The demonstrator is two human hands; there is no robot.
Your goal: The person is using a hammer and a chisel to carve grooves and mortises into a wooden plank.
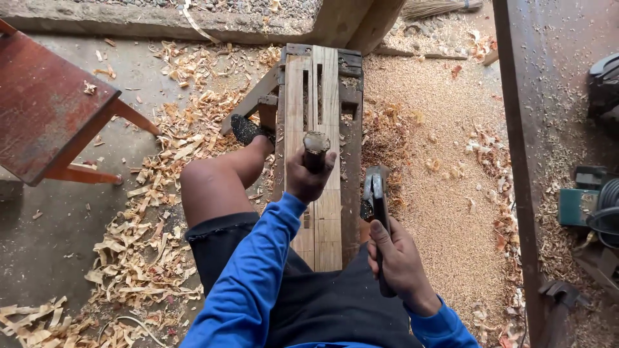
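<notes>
I sit astride a low dark bench [351, 167] with two pale wooden planks [325, 219] laid side by side along it, each cut with a narrow slot. My left hand [303, 180] is closed around the round wooden handle of a chisel [316, 147] held upright over the planks. My right hand [400, 261] grips the dark handle of a hammer [375, 193], whose metal head hangs just right of the bench, level with the chisel. Blue sleeves cover both arms.
My bare left knee [209, 183] and foot [245, 129] rest left of the bench. Wood shavings [148, 245] and sawdust [445, 167] cover the floor. A red wooden stool [45, 106] stands at left. A rusty workbench [548, 96] with tools runs along the right.
</notes>
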